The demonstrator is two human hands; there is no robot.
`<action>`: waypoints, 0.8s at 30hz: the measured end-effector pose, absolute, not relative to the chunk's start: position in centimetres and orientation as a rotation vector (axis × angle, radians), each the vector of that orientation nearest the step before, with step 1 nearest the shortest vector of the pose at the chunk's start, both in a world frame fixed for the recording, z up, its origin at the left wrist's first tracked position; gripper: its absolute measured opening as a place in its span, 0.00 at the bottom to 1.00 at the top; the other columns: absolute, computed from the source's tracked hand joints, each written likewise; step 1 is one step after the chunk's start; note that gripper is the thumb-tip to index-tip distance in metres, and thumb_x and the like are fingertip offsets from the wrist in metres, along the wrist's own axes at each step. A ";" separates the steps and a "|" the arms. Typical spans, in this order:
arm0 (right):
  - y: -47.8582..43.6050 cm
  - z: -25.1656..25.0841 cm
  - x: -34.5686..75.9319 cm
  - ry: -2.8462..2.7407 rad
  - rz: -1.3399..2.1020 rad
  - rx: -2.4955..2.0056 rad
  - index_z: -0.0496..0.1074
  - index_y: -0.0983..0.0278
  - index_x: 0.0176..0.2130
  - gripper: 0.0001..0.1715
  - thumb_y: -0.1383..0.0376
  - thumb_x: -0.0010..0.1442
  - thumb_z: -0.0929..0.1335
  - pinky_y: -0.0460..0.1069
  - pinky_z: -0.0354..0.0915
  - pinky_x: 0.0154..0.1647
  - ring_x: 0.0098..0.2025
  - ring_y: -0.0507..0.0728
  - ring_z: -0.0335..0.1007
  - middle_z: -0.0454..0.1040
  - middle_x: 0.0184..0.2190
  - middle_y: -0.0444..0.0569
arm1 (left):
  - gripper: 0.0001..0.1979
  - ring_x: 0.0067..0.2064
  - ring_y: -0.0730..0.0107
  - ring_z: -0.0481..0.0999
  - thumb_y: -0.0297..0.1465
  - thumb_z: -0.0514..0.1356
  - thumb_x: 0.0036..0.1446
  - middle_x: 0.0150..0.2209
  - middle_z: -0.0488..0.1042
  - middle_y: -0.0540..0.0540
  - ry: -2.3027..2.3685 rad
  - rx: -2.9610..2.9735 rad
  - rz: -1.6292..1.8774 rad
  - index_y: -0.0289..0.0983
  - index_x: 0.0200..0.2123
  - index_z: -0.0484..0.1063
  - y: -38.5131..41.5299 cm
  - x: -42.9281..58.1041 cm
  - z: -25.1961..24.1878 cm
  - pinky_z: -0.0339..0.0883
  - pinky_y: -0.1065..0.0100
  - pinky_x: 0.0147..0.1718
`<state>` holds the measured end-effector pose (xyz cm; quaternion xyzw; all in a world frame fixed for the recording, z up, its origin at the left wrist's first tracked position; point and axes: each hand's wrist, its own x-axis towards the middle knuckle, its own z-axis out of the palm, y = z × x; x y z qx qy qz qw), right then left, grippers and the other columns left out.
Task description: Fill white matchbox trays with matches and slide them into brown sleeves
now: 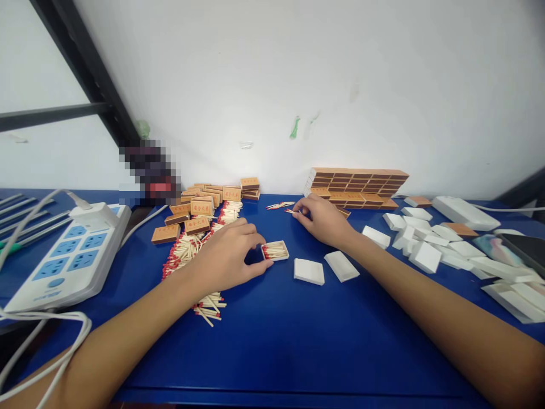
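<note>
My left hand (227,253) rests on the blue table (272,341), its fingers curled round the left end of a small white tray (276,250) filled with red-tipped matches. Under and to the left of that hand lies a loose heap of matches (187,255). My right hand (323,218) reaches further back, fingers pinched on a single match (290,211) lying on the table. A few more loose matches (279,205) lie just beyond it. Two empty white trays (309,271) (341,266) sit between my forearms.
Orange matchbox sleeves (200,207) are scattered at the back left, and a neat stack of them (355,187) stands against the wall. Several white trays (430,244) are piled on the right. A white power strip (72,255) with cables lies at the left.
</note>
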<state>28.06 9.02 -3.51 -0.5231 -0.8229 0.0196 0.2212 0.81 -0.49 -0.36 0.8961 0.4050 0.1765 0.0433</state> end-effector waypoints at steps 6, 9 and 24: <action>8.7 -3.2 28.0 -2.231 0.161 -1.531 0.72 0.63 0.37 0.08 0.63 0.70 0.68 0.52 0.61 0.38 0.38 0.58 0.70 0.75 0.38 0.51 | 0.15 0.45 0.57 0.76 0.41 0.66 0.66 0.38 0.78 0.44 1.254 2.736 0.528 0.36 0.46 0.81 -0.4 0.8 -0.4 0.70 0.57 0.43; 8.1 -2.8 28.3 -2.244 0.181 -1.472 0.73 0.63 0.39 0.07 0.63 0.71 0.68 0.52 0.62 0.40 0.39 0.58 0.70 0.74 0.39 0.51 | 0.15 0.45 0.57 0.75 0.42 0.66 0.66 0.38 0.78 0.44 1.248 2.745 0.535 0.36 0.46 0.81 -0.3 0.8 -0.3 0.70 0.57 0.43; 7.5 -2.7 28.9 -2.368 0.373 -1.346 0.74 0.62 0.36 0.08 0.62 0.69 0.70 0.51 0.61 0.38 0.36 0.57 0.67 0.71 0.34 0.48 | 0.15 0.44 0.58 0.75 0.42 0.66 0.66 0.37 0.77 0.44 1.242 2.765 0.521 0.36 0.47 0.82 -0.4 0.8 -0.5 0.69 0.59 0.43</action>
